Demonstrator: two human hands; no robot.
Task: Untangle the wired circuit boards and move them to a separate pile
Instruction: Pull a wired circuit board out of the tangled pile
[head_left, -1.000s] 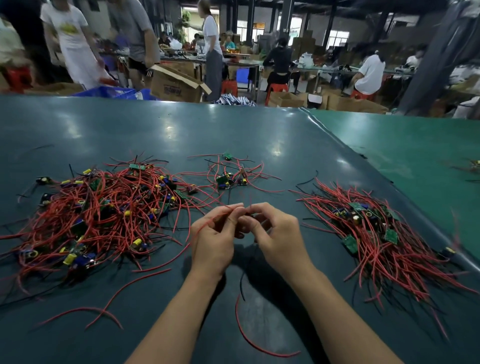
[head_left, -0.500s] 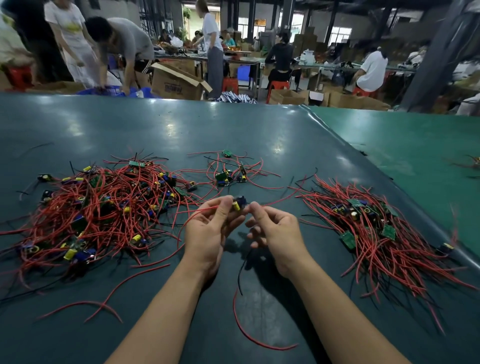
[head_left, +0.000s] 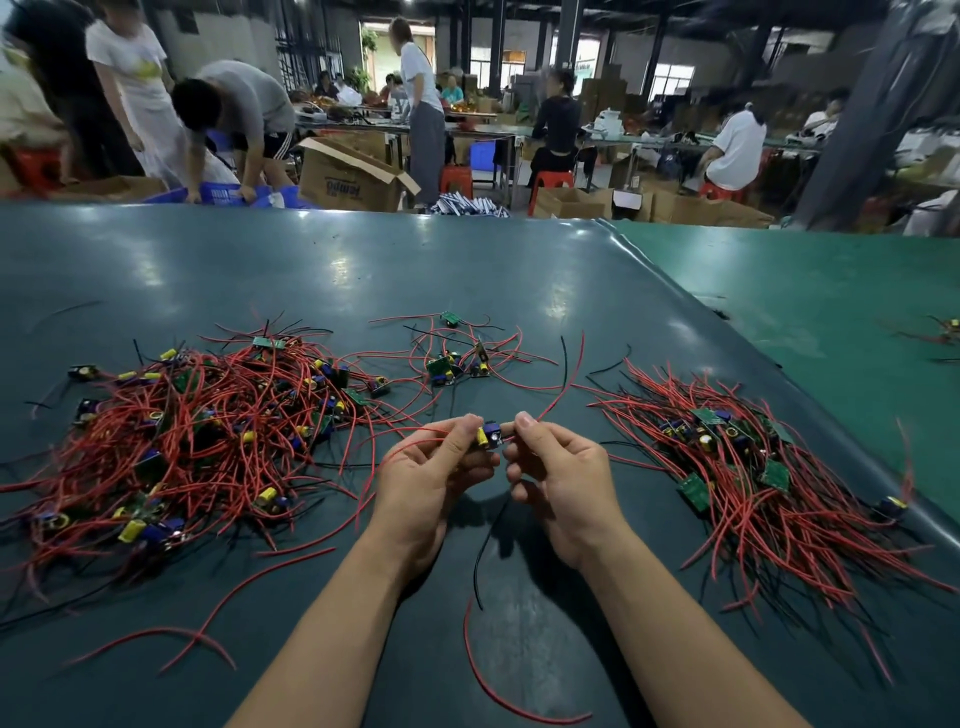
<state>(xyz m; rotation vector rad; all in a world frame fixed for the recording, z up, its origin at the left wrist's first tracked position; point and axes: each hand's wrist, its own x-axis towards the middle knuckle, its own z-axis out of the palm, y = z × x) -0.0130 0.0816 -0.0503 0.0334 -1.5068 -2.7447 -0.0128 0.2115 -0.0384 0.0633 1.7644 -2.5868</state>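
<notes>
Hand (head_left: 431, 478) apparently pinching board (head_left: 488, 435), piles (head_left: 197, 441) flanking

A dark teal tabletop (head_left: 467, 260) carries three heaps of red-wired boards: a big tangled pile (head_left: 182, 441) at the left, a small cluster (head_left: 457, 358) at the middle back, and a combed-out pile (head_left: 753, 467) at the right. Loose red wires (head_left: 498, 696) lie near the front edge. A brighter green tabletop (head_left: 831, 291) adjoins on the right.
</notes>
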